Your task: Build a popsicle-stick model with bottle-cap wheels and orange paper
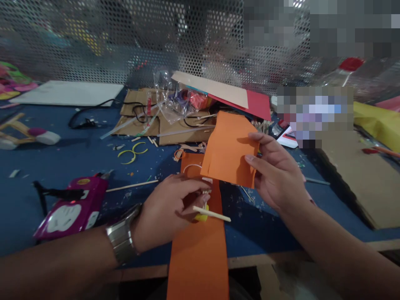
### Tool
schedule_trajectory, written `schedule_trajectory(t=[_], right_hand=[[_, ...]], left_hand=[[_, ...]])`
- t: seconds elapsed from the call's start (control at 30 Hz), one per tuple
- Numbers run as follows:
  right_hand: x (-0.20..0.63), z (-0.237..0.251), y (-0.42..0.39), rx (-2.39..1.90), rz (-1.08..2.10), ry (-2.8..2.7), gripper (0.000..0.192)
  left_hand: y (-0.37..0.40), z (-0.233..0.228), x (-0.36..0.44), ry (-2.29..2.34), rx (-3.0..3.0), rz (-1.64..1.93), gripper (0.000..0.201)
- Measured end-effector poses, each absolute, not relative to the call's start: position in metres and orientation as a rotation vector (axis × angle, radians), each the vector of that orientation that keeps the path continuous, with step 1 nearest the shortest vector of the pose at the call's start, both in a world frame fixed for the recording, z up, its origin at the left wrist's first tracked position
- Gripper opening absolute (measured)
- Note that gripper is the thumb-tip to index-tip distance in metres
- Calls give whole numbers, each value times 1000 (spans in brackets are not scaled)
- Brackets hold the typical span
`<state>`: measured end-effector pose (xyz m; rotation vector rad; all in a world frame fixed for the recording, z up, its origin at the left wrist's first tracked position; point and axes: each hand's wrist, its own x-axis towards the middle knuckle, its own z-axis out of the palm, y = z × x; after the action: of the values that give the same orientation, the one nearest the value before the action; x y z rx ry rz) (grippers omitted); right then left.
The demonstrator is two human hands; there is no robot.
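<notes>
My right hand (276, 175) pinches a piece of orange card (231, 146) by its right edge, thumb in front, and holds it up over the table. Lower and to the left, my left hand (176, 206), with a metal watch at its wrist, is closed on a small assembly of wooden sticks (215, 214). One pale stick juts out to the right and a yellow part (201, 217) shows below the fingers; the rest is hidden by the hand. Beneath it lies a long orange card strip (200, 258) that reaches over the table's front edge.
A purple device (76, 204) with a black cable sits at the left. Yellow rings (133, 154), stick scraps and cardboard (184, 131) lie behind my hands. A large cardboard sheet (356, 175) covers the right side. A perforated metal screen (140, 46) stands at the back.
</notes>
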<state>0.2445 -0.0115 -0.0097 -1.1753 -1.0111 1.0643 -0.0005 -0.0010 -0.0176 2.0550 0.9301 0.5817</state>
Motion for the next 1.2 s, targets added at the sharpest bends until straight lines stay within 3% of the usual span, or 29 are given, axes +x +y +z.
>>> schedule_trajectory(t=[0.33, 0.63, 1.2], right_hand=[[245, -9, -11, -1227, 1044, -1050, 36], [243, -6, -11, -1189, 1081, -966, 35], [256, -22, -7, -1151, 954, -1130, 36]], left_hand=[[-5, -22, -4, 920, 2039, 593, 33], [-3, -18, -9, 675, 2055, 751, 54], [-10, -18, -3, 843, 2070, 960, 38]])
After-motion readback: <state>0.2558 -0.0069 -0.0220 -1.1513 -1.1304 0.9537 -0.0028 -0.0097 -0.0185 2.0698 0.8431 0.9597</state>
